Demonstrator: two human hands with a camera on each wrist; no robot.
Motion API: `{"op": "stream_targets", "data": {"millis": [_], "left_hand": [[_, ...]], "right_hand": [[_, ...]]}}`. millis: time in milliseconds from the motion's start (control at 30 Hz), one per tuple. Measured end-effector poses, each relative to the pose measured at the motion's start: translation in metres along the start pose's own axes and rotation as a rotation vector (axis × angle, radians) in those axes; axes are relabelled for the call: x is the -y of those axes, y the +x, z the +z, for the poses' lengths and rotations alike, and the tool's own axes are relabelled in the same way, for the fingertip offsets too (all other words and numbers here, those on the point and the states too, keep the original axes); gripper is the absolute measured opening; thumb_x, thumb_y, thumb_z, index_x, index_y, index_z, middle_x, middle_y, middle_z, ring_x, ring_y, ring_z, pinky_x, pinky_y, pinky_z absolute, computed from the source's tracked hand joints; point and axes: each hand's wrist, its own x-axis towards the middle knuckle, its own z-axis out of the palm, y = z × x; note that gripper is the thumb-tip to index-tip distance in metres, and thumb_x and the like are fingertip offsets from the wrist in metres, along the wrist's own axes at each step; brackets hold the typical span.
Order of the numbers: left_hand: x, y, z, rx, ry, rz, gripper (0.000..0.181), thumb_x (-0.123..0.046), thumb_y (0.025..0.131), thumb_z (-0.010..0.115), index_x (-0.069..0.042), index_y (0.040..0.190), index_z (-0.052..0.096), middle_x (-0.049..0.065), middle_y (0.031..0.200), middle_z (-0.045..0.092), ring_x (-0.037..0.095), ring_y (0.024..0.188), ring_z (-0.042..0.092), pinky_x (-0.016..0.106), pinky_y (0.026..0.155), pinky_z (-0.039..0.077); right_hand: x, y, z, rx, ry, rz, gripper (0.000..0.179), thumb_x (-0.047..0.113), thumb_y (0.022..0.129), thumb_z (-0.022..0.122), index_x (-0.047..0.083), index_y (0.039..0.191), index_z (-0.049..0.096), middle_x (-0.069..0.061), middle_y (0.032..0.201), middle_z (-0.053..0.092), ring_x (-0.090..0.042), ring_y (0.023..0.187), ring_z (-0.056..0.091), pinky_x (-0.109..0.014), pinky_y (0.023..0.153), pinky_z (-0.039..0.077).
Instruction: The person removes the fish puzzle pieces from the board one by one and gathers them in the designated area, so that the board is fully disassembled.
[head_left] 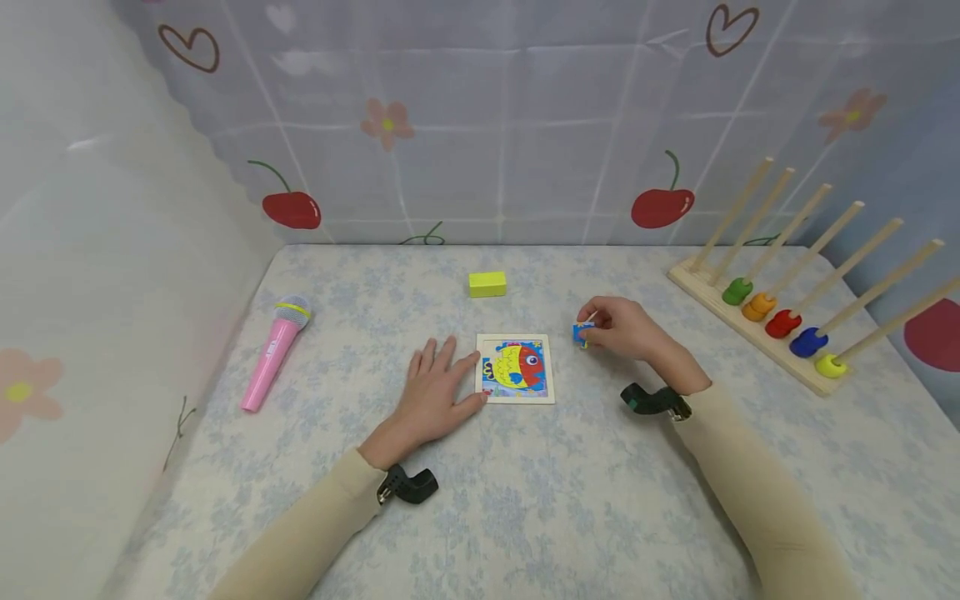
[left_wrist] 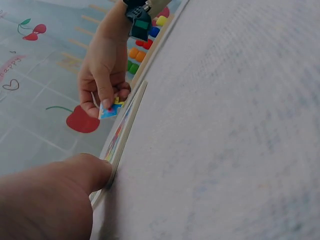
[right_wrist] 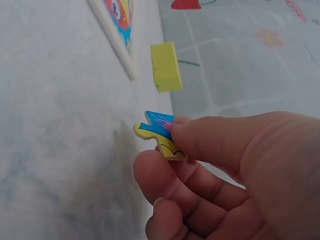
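A square wooden fish puzzle [head_left: 515, 369] lies flat on the table, its pale frame around a red and yellow fish. Bare wood shows at the upper left corner of the picture. My left hand [head_left: 431, 400] rests on the table with fingers spread, thumb and index fingertip touching the frame's left edge. To the right of the puzzle, my right hand [head_left: 618, 327] pinches a small jigsaw piece [right_wrist: 160, 131] between thumb and fingers, held apart from the board. In the right wrist view this piece is blue and yellow with a pink mark, partly covered by the thumb.
A yellow-green block [head_left: 487, 285] sits behind the puzzle. On the left lies a pink toy microphone [head_left: 273, 354]. A wooden peg rack [head_left: 750, 325] with coloured beads stands at the right, its tall pegs upright or leaning in view. Patterned curtains border the table.
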Motion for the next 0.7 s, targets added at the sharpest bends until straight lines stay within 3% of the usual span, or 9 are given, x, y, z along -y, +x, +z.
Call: {"op": "stream_targets", "data": {"millis": [200, 500, 700], "left_hand": [[-0.001, -0.001, 0.0, -0.024, -0.008, 0.01, 0.066, -0.045, 0.095, 0.062, -0.016, 0.153, 0.049, 0.024, 0.167, 0.025, 0.051, 0.156, 0.011, 0.068, 0.123, 0.01], [0.0, -0.001, 0.002, -0.039, -0.014, 0.027, 0.065, -0.044, 0.095, 0.062, -0.016, 0.152, 0.05, 0.024, 0.167, 0.026, 0.051, 0.156, 0.012, 0.068, 0.123, 0.011], [-0.001, -0.001, 0.0, -0.034, -0.021, 0.02, 0.065, -0.044, 0.095, 0.062, -0.016, 0.152, 0.049, 0.024, 0.167, 0.025, 0.051, 0.156, 0.01, 0.068, 0.123, 0.01]], "right_hand": [[-0.012, 0.0, 0.006, -0.006, 0.012, -0.006, 0.016, 0.008, 0.095, 0.07, -0.001, 0.107, 0.066, -0.01, 0.081, 0.064, -0.016, 0.067, 0.059, -0.026, 0.063, 0.049], [-0.011, -0.001, 0.01, -0.058, -0.088, 0.042, 0.018, 0.012, 0.094, 0.069, 0.001, 0.109, 0.069, -0.013, 0.094, 0.065, -0.022, 0.079, 0.059, -0.031, 0.07, 0.048], [-0.011, -0.001, 0.013, -0.069, -0.142, 0.024, 0.018, 0.014, 0.094, 0.071, 0.002, 0.107, 0.072, -0.014, 0.098, 0.066, -0.026, 0.085, 0.058, -0.034, 0.075, 0.047]]}}
